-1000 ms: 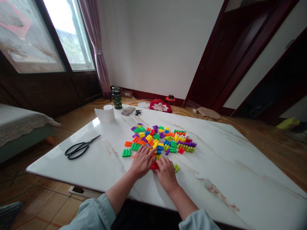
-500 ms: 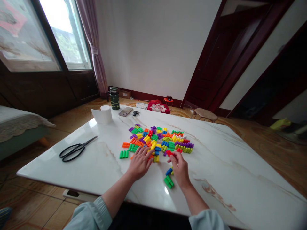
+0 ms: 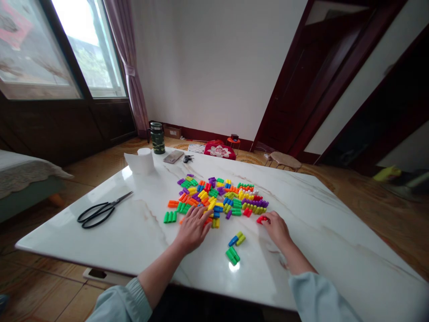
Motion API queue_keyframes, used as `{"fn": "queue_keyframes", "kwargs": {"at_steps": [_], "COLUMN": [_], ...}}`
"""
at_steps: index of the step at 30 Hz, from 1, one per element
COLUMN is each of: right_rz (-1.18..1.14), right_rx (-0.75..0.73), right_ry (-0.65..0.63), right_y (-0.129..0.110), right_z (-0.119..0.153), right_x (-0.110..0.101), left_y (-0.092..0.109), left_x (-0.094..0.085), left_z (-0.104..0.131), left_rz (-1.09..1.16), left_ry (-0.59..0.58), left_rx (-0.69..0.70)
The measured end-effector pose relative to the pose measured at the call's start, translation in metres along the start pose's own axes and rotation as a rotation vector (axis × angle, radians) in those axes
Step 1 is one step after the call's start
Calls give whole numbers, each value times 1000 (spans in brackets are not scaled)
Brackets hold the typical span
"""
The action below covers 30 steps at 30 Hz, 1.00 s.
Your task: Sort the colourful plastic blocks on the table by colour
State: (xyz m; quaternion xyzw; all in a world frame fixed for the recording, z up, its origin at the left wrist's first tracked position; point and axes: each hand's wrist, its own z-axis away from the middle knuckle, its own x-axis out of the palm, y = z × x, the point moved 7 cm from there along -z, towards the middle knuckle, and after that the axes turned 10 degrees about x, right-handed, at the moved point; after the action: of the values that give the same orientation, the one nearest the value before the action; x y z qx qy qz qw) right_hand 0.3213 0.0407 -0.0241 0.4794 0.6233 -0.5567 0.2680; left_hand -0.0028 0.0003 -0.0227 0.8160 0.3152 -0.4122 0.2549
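Observation:
On the white marbled table (image 3: 308, 232) lies a spread of small, bullet-shaped plastic blocks (image 3: 201, 195) in many colours, some lined up in rows. My left hand (image 3: 191, 228) rests palm down on the near side of the spread, fingers apart, covering some orange and yellow blocks. To the right, my right hand (image 3: 277, 229) pinches a red plastic block (image 3: 261, 219) at the table surface. A separate red block (image 3: 247, 212) lies left of it, by the olive and purple rows (image 3: 255, 206). Nearer me are a blue block (image 3: 233, 241), an olive one (image 3: 240, 239) and green ones (image 3: 232, 256).
Black-handled scissors (image 3: 103, 210) lie at the table's left. Along the far left edge stand a white paper roll (image 3: 145, 162) and a green camouflage flask (image 3: 157, 138), with a phone (image 3: 173, 156) and keys (image 3: 188, 158) beside them. A stool (image 3: 284, 160) stands beyond the table.
My right hand has moved right with the red block, from beside the spread down to the table surface. My left hand stays on the blocks.

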Motion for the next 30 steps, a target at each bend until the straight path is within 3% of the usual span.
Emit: {"fn": "queue_keyframes", "kwargs": {"at_steps": [11,16,22,30], "right_rz": [-114,-103,-55,92], "right_rx": [73,21,-40,-52], "right_ry": [90,142,328,116], "right_y": [-9,-17,-37,-50], "right_z": [-4,-1,34,42], "right_x": [24,16,0,30], "left_y": [1,1,1,3], "left_x": [-1,-3,-2,-3], "left_z": [1,0,0,-2], "left_rz": [2,21,31,39], "left_ry": [-10,-21,-34,-54], "left_rx": [-9,-23,-34,-41]}}
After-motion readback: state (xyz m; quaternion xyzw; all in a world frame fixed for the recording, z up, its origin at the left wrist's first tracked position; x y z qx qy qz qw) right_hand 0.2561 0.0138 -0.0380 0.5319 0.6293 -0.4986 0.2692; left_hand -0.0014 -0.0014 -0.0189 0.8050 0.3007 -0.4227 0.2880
